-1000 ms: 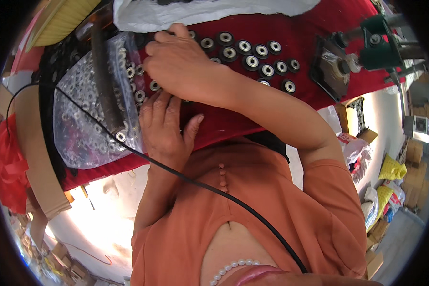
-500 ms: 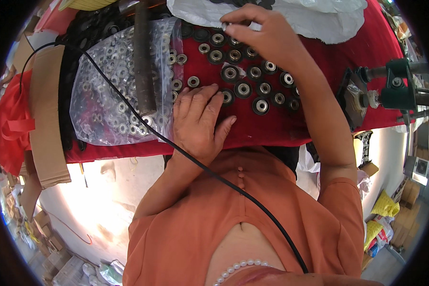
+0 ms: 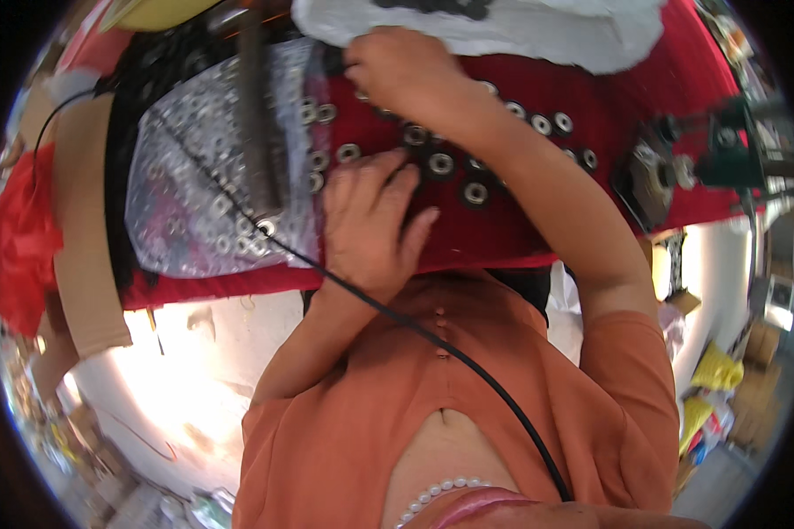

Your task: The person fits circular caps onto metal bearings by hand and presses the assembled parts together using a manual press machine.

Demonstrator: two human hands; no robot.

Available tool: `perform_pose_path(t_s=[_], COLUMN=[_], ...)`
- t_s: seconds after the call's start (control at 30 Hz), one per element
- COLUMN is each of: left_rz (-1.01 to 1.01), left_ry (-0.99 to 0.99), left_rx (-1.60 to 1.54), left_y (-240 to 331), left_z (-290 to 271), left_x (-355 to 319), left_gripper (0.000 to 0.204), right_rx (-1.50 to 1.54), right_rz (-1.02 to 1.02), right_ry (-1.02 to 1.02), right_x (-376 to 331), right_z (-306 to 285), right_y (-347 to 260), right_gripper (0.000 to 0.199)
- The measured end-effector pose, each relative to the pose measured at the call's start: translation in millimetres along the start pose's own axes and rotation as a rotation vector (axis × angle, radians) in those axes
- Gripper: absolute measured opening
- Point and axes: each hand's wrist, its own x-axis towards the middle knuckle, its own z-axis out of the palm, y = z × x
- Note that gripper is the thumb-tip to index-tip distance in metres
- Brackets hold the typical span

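The left hand [image 3: 370,220] lies flat, grip open, on the red worktop [image 3: 538,220] touching the metal rings [image 3: 441,164], while the right hand [image 3: 406,70] hides its grip, so its state cannot be told

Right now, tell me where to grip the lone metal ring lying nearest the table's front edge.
Pinch the metal ring across its outer rim from above. It lies flat on the red cloth just right of the left hand, with bare cloth on its right side.
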Motion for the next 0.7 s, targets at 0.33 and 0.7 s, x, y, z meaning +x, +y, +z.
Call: perform_pose_path(t_s=[0.33,0.7], left_rz=[0.051,-0.138], left_ry=[-0.032,0.277], left_rx=[0.031,-0.263], left_y=[-2,12], left_z=[-1,4], left_x=[-1,1], left_gripper=[0.041,0.056], right_rx=[0.005,0.778], right_rz=[0.016,0.116], right_ry=[0.103,0.002], right_x=[-2,-109], right_z=[-3,-70], right_y=[-20,-14], right_gripper=[0.018,0.029])
